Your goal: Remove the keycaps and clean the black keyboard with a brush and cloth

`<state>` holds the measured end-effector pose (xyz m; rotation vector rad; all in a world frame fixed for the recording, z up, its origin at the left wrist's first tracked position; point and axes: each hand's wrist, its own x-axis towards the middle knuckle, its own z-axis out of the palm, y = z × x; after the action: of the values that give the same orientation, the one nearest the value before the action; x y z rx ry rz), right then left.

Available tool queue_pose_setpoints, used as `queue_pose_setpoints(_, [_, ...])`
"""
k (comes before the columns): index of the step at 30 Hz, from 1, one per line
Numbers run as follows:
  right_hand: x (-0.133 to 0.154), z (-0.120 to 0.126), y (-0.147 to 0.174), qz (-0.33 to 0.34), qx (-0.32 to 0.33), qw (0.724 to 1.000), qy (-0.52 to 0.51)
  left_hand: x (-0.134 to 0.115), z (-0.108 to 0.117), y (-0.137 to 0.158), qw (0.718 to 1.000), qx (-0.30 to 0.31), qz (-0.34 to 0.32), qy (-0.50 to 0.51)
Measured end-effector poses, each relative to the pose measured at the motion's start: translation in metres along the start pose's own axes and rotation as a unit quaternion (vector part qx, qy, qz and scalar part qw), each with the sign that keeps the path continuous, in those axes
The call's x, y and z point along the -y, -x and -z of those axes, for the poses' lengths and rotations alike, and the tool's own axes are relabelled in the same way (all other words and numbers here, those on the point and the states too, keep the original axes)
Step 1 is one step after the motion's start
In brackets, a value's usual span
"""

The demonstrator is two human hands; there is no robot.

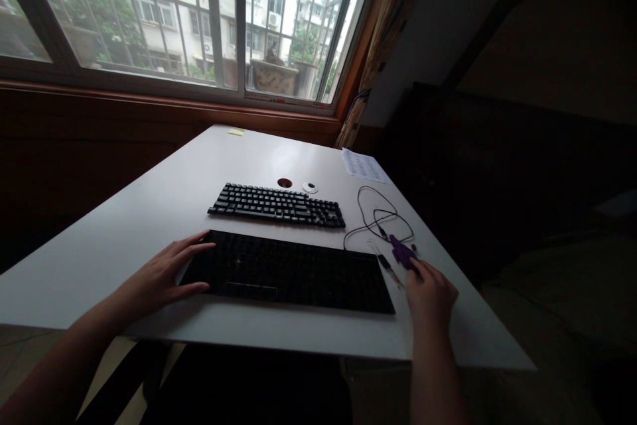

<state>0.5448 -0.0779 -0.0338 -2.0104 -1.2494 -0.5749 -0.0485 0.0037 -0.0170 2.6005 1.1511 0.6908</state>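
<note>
A flat black keyboard case (298,272) lies near the front of the white table, too dark to show detail. My left hand (174,269) rests over its left end, fingers spread, thumb on the front left corner. To the right of the case, my right hand (430,286) is closed around the near end of a small purple tool (403,252), whose exact kind is unclear. Between that hand and the case lies a slim black-handled tool (385,264) with thin wire loops at one end. Behind the case sits a black keyboard (276,205) with keycaps.
A thin black cable (363,213) loops over the table's right side. Paper sheets (365,165) lie at the back right edge, yellow notes (235,132) at the back left. A round hole (284,183) and a white disc (309,187) are behind the keyboard. The window (239,27) stands beyond.
</note>
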Motion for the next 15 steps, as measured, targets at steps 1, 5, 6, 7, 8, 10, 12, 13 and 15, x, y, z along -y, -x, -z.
queue_pose_setpoints(1, [0.000, -0.001, 0.001, 0.007, 0.015, 1.000, 0.007, -0.001, 0.000, 0.000, 1.000, 0.001, 0.000, -0.001])
queue_pose_setpoints(5, [-0.002, 0.000, 0.003, 0.023, 0.060, 0.998, 0.018, -0.004, 0.001, -0.001, 1.000, 0.001, 0.002, -0.004])
queue_pose_setpoints(6, [-0.003, 0.000, 0.003, 0.021, 0.064, 0.998, 0.019, -0.005, 0.001, -0.002, 1.000, -0.003, 0.001, -0.004])
queue_pose_setpoints(7, [-0.005, 0.000, 0.003, 0.020, 0.069, 0.997, 0.022, -0.006, 0.001, -0.002, 1.000, -0.006, 0.001, -0.001])
queue_pose_setpoints(8, [-0.007, -0.001, 0.003, 0.019, 0.073, 0.997, 0.025, -0.007, 0.002, -0.002, 1.000, -0.009, 0.000, 0.002])
queue_pose_setpoints(10, [-0.009, -0.002, 0.002, 0.019, 0.074, 0.997, 0.030, -0.009, 0.003, -0.002, 1.000, -0.012, -0.001, 0.007])
queue_pose_setpoints(12, [-0.011, -0.004, 0.002, 0.021, 0.072, 0.997, 0.033, -0.011, 0.004, -0.002, 1.000, -0.010, -0.003, 0.010])
queue_pose_setpoints(13, [-0.011, -0.004, 0.002, 0.022, 0.070, 0.997, 0.032, -0.011, 0.004, -0.002, 1.000, -0.007, -0.005, 0.010])
queue_pose_setpoints(15, [-0.010, -0.003, 0.001, 0.022, 0.069, 0.997, 0.030, -0.013, 0.005, -0.001, 1.000, 0.001, -0.007, 0.011])
